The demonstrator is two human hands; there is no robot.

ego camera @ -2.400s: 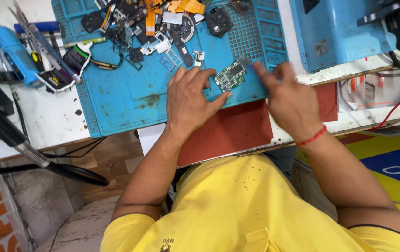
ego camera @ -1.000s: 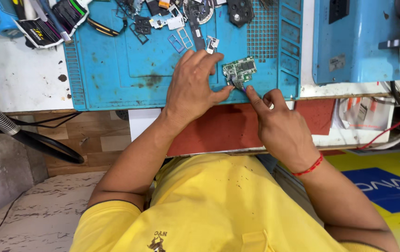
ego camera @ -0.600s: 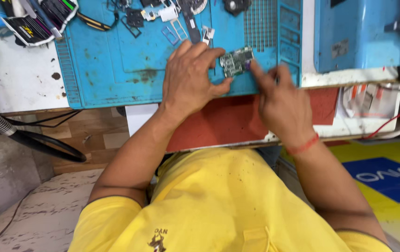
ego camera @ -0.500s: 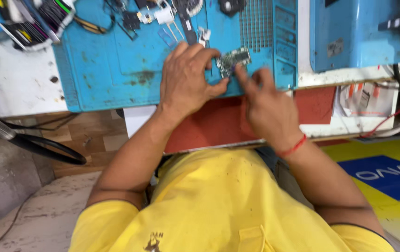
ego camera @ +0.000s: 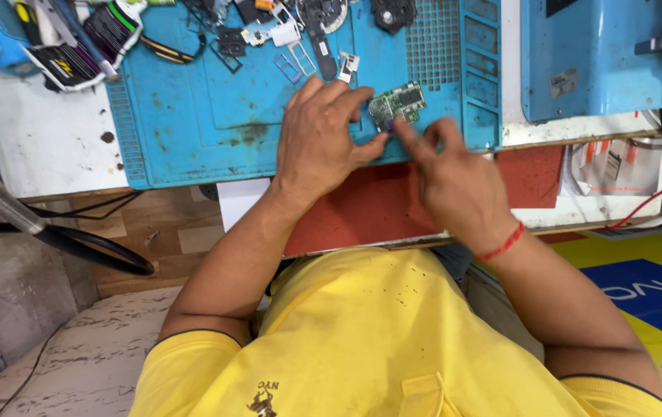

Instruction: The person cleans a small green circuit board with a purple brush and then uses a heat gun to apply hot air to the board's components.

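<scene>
Left hand (ego camera: 317, 147) fingertips press the small green circuit board (ego camera: 397, 103) flat on the blue silicone mat (ego camera: 192, 116). Right hand (ego camera: 454, 181) pinches its lower edge. Judged light, stiff, fragile: hold by edges only.

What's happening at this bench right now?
A person in a yellow shirt works at a blue repair mat. The left hand rests on the mat with its fingers at the edge of a small green circuit board, steadying it. The right hand reaches in with its index finger at the board's lower edge; whether it holds a tool cannot be told. Loose phone parts lie scattered at the far side of the mat, and a blue machine stands to the right.
</scene>
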